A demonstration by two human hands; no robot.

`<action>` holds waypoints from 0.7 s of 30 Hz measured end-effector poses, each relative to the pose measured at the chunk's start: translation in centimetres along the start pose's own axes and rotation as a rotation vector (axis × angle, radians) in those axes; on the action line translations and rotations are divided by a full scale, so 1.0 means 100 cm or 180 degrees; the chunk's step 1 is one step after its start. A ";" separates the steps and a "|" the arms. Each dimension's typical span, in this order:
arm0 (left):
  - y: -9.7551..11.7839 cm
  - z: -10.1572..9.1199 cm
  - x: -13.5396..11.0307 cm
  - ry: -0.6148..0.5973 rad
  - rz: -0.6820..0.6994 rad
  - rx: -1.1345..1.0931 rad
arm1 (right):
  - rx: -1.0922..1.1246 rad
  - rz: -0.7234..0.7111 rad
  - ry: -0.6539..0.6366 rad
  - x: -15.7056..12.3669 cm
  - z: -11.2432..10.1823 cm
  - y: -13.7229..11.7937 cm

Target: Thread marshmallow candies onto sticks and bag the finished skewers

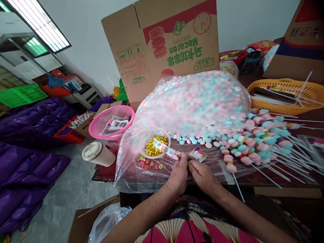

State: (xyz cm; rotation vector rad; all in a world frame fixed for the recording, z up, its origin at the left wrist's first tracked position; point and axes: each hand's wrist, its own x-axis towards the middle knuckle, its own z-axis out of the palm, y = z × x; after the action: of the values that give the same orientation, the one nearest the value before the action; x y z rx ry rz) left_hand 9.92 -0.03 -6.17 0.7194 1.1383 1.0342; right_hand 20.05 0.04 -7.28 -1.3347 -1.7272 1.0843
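My left hand is closed around a candy skewer in a clear printed wrapper, which points up and left over a white bowl of gold twist ties. Pressed against it, my right hand is closed at the skewer's lower end; its fingertips are partly hidden. Just beyond my hands lies a printed wrapper. Left of them are small ring candies. Many pink, blue and white candy skewers lie piled to the right, one with its stick over the table edge.
A big clear bag of pastel candies fills the table's middle, before a cardboard box. At left stand a pink basket of wrappers and a lidded cup. A yellow basket with sticks stands at right.
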 end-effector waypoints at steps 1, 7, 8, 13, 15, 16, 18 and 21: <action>0.011 -0.007 -0.007 -0.0419 0.0207 0.0578 | 0.0006 -0.0040 0.0006 -0.001 -0.005 0.003; 0.095 -0.057 -0.030 -0.0963 0.1879 0.3607 | -0.0372 -0.0268 -0.0583 -0.005 -0.055 -0.006; 0.102 -0.062 -0.027 -0.0689 0.2078 0.4023 | -0.0412 -0.0360 -0.0748 -0.003 -0.063 -0.011; 0.087 -0.065 -0.015 -0.1755 0.1858 0.3870 | -0.1045 -0.0827 -0.0954 0.011 -0.084 -0.028; 0.071 -0.061 -0.016 -0.1764 0.1814 0.3297 | -0.1306 -0.0913 -0.0972 0.016 -0.084 -0.030; 0.065 -0.059 -0.017 -0.1678 0.1751 0.3091 | -0.1409 -0.0949 -0.1041 0.018 -0.084 -0.031; 0.054 -0.055 -0.020 -0.1516 0.1501 0.2828 | -0.1599 -0.0986 -0.1210 0.023 -0.082 -0.034; 0.043 -0.050 -0.020 -0.1228 0.1026 0.2354 | -0.1577 -0.0845 -0.1229 0.029 -0.081 -0.038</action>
State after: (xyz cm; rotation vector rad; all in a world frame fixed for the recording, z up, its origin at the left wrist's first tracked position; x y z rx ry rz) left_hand 3.76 -0.42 -3.13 1.6572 1.0726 0.6661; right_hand 25.11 3.98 -0.42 -1.1707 -2.5022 0.8270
